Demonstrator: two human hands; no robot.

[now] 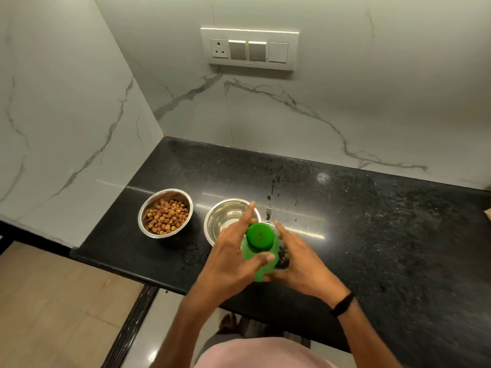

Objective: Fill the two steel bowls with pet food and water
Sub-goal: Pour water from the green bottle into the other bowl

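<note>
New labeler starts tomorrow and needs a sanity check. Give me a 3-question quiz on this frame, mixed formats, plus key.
1. True or false: the cap is off the green bottle.
2. Which steel bowl holds the kibble? A) the left one B) the right one C) both
3. Fill in: the black band sits on the person's ___ wrist.

Key:
1. False. The cap sits on the bottle's neck.
2. A, the left steel bowl.
3. Right.
</note>
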